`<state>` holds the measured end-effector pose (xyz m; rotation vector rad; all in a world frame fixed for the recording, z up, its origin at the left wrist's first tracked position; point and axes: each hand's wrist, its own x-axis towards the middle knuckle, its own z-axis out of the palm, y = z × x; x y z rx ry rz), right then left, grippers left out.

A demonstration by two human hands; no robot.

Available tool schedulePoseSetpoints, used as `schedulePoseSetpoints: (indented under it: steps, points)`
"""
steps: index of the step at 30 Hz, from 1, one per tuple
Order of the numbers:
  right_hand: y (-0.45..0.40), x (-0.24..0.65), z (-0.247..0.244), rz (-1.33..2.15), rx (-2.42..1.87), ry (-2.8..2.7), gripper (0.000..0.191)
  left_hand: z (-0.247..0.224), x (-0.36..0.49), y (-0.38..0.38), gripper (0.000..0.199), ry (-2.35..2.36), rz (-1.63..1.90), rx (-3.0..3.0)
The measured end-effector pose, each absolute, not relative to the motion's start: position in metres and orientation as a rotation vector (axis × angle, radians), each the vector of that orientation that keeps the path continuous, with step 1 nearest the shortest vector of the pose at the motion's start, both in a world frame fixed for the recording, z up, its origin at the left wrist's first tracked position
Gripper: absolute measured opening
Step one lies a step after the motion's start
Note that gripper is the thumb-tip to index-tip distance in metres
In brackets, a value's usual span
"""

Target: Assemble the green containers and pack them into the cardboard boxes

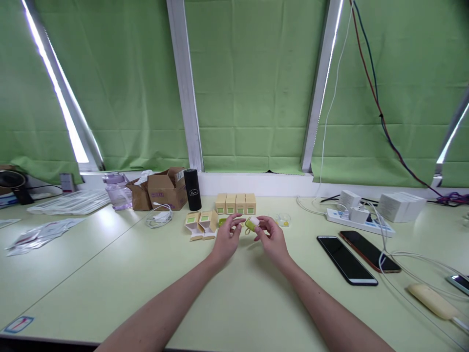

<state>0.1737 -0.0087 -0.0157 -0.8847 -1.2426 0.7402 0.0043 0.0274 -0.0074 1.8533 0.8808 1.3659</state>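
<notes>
Between my two hands is a small lime-green and white object [251,224] with a thin loop hanging from it; its exact kind is too small to make out. The fingers of my right hand [270,236] are closed on its white end. My left hand [227,238] hovers just left of it, thumb and fingers apart and curved, with nothing visible in them. Another green piece [221,222] lies behind my left hand, partly covered. Two opened small cartons [201,225] sit left of that hand. Several closed small cartons [235,204] stand in a row behind. Right of my hands is a clear plastic dish [283,220] with small yellow bits.
A black cylinder [192,189], an open cardboard box [166,189], a purple bottle [117,191] and a coiled white cable [159,215] stand to the left. On the right are two phones [346,260], a power strip [361,222], white boxes [400,207] and loose cables.
</notes>
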Motion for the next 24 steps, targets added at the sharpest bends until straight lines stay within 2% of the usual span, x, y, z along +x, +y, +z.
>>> schedulePoseSetpoints:
  steps: [4, 8, 24]
  points:
    - [-0.0077, 0.1731, -0.0126, 0.931, -0.845, -1.088, 0.056, -0.0076, 0.0014, 0.0227, 0.046, 0.86, 1.433, 2.194]
    - [-0.0094, 0.1742, -0.0093, 1.058, -0.844, -1.006, 0.058, -0.0052, 0.0005, 0.018, 0.055, 0.843, 1.429, 2.413]
    - [-0.0096, 0.1737, -0.0101, 1.185, -0.837, -0.979, 0.059, -0.0053, 0.0014, 0.0195, 0.042, 0.851, 1.414, 2.525]
